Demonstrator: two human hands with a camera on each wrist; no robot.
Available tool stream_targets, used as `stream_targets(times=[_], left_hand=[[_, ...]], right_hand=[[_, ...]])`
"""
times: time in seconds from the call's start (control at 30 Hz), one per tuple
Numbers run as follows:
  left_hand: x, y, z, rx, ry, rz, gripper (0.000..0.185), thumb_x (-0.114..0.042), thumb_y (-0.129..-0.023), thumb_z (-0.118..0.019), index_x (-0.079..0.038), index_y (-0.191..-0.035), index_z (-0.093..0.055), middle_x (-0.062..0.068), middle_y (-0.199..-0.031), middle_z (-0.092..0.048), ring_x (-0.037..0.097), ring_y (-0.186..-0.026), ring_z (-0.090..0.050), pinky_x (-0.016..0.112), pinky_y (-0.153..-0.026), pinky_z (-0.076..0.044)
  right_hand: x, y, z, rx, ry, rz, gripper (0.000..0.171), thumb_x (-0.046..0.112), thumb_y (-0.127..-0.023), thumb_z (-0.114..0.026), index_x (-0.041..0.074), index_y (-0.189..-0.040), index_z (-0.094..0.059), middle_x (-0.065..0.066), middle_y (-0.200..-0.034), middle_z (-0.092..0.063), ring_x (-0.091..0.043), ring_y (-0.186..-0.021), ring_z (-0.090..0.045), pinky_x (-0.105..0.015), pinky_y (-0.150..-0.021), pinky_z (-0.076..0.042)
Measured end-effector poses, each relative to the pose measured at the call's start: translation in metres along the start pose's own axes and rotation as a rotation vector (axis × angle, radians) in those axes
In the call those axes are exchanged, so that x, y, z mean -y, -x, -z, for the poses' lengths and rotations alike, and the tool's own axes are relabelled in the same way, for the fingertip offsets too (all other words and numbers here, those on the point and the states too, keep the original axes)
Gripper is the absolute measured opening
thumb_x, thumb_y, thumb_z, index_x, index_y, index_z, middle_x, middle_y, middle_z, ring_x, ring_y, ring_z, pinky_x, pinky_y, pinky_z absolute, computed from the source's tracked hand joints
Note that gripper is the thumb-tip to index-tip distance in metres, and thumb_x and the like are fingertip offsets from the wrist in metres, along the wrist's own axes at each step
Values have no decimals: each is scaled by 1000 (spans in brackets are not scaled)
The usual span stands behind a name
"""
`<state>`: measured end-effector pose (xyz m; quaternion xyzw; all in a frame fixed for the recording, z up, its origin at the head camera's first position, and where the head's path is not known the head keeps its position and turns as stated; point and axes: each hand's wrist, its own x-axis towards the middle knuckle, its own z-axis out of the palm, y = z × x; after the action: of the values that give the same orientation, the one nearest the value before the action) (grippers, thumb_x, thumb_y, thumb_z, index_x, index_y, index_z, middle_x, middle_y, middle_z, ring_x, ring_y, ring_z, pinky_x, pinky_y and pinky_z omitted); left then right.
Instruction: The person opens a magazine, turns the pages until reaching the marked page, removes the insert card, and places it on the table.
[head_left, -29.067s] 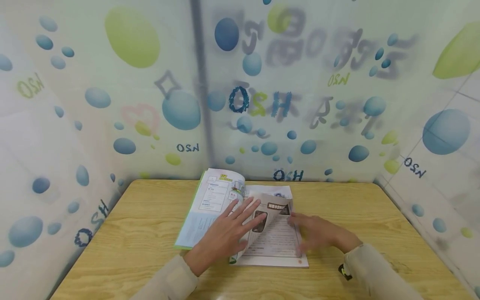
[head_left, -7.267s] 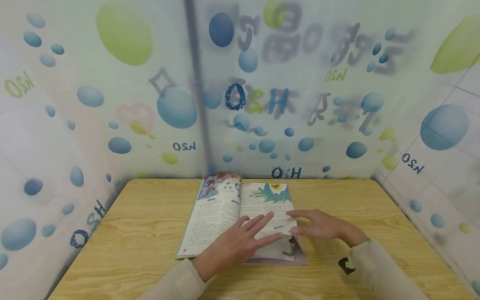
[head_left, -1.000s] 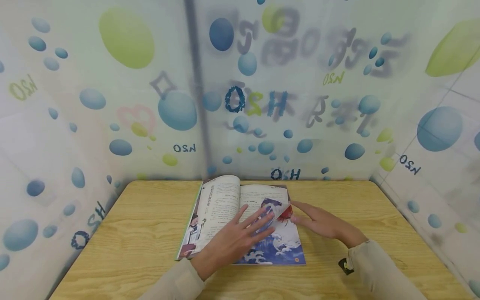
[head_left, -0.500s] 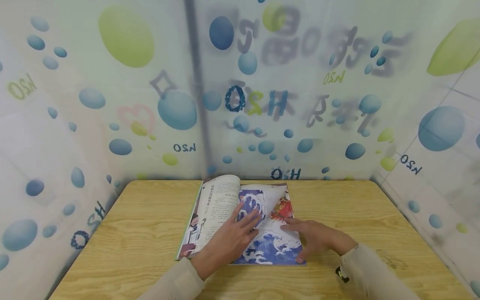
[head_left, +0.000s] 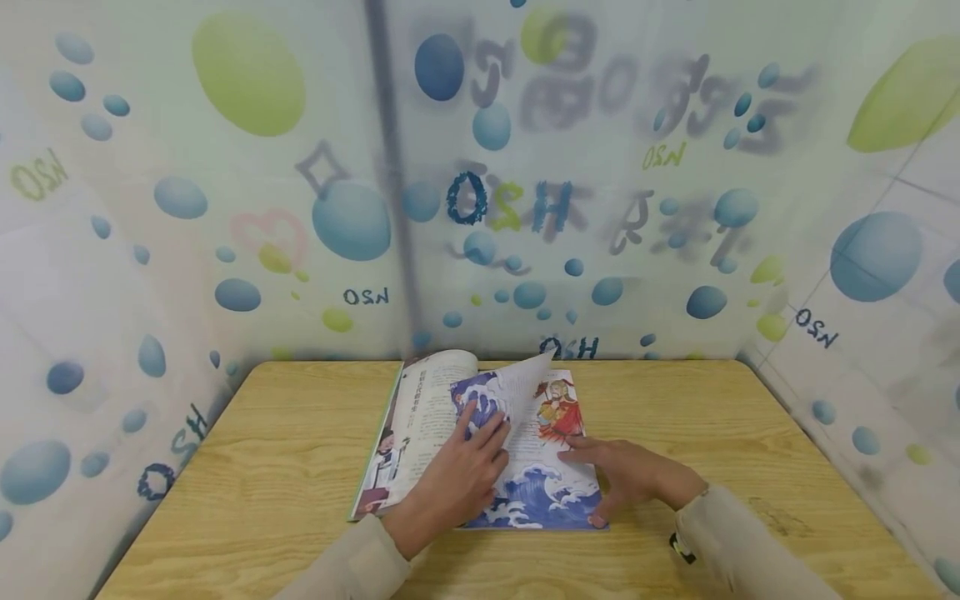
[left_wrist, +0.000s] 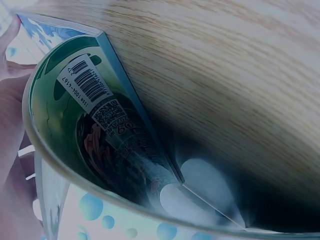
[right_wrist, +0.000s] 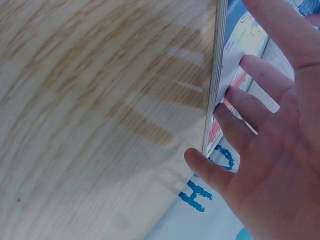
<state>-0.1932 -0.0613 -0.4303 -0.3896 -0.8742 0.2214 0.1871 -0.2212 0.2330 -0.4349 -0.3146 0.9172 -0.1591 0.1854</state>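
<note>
- On the wooden counter (head_left: 247,467), mid-width near the printed curtain wall (head_left: 225,208): one picture book (head_left: 408,433), lying open.
- My left hand (head_left: 457,479): fingers nearly straight, lifting one page (head_left: 517,392) that stands curled over the spread.
- My right hand (head_left: 630,479): flat, fingers spread, pressing the illustrated right-hand leaf (head_left: 547,492) at its outer edge.

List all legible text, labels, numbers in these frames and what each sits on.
"OSH": printed curtain, centre, large letters.
"OSH": curtain, low behind the magazine.
"OSN": curtain, at left, right and top right; could be mirrored print.
"ISSN 1004-4167": beside the barcode on the magazine's back cover; digits small, not certain.
Large grey characters high on the curtain: blurred, unreadable.
Magazine page text and the QR label: too small to read.
</note>
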Motion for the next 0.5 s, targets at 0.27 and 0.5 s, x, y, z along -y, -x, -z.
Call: stream_targets(times=[0.27,0.5], left_hand=[[1,2,1,72,-4,54,45,-51,-89,-64,-20,-121,-70,6,-152,-46,28,-146,-31,64,-115,-17],[3,6,1,85,48,128,42,-49,-87,-65,-18,-113,-73,7,-145,-53,28,-140,-40,67,-109,-26]], right_hand=[[1,1,1,-1,-22,10,98,49,-66,-88,13,-147,-50,-17,-157,-35,-44,-140,-36,-66,-105,-34],[-3,0,0,-2,-3,30,100,52,-66,-87,12,-148,-48,-16,-158,-35,-44,-141,-36,-66,-105,-34]])
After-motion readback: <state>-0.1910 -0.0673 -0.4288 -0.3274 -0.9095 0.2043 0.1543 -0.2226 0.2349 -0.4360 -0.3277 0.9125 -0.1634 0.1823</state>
